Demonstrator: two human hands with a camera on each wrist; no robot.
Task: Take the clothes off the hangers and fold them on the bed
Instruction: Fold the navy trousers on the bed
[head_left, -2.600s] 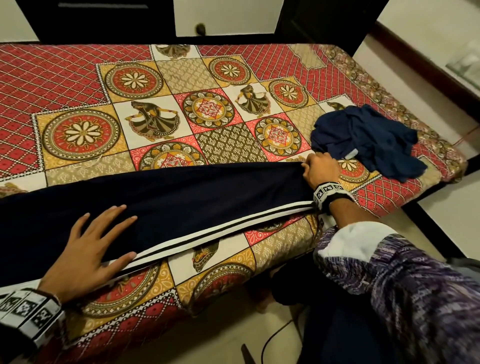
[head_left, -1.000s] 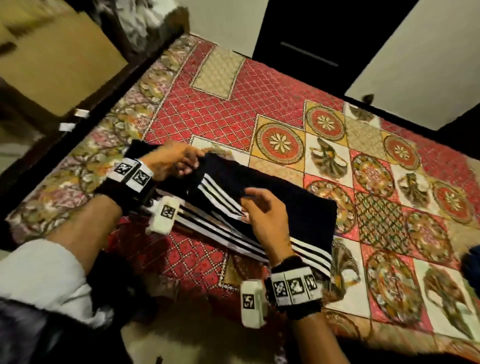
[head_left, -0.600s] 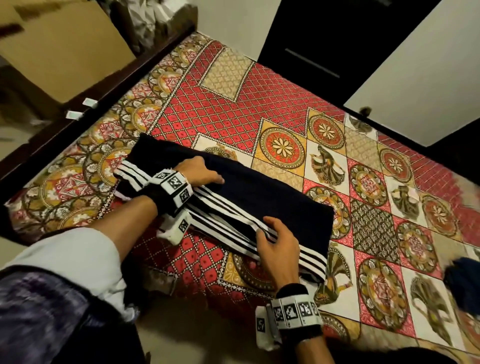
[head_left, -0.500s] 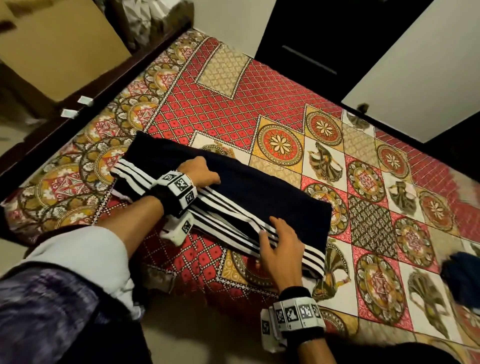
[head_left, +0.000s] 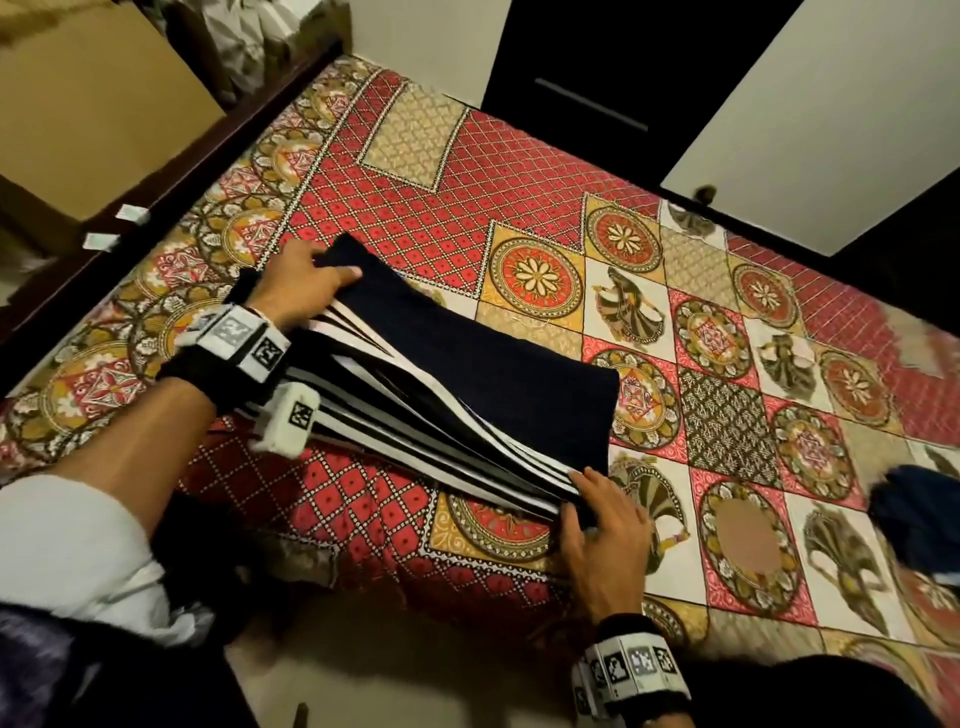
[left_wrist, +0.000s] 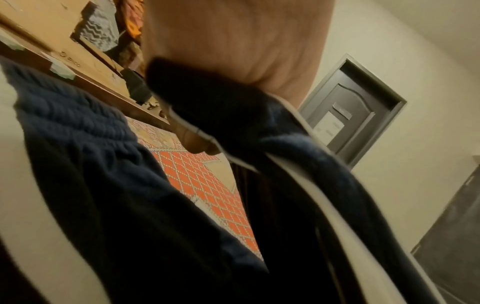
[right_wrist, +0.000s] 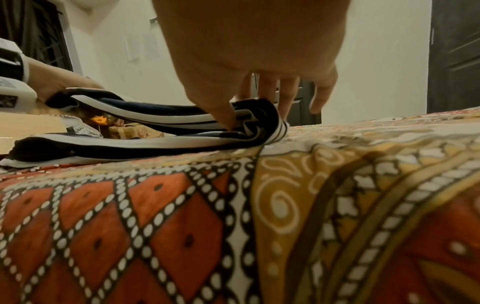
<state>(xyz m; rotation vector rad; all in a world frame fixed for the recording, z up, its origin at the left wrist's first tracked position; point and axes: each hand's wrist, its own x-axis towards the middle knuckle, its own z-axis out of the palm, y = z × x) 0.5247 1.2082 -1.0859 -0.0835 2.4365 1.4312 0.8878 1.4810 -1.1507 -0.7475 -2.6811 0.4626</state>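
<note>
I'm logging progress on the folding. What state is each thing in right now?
Striped track pants: partly folded, one end lifted off the bed.
Left hand: grips the lifted end.
Right hand: pinches the fold.
Blue garment: crumpled, unfolded.
Bed: covered by patterned sheet.

Cream walls (head_left: 831, 130), dark door (head_left: 597, 78)

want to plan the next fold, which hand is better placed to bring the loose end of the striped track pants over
Left. The left hand already grips the raised end of the track pants, lifted off the bedspread. The right hand pins the folded end down, serving as the anchor.
</note>
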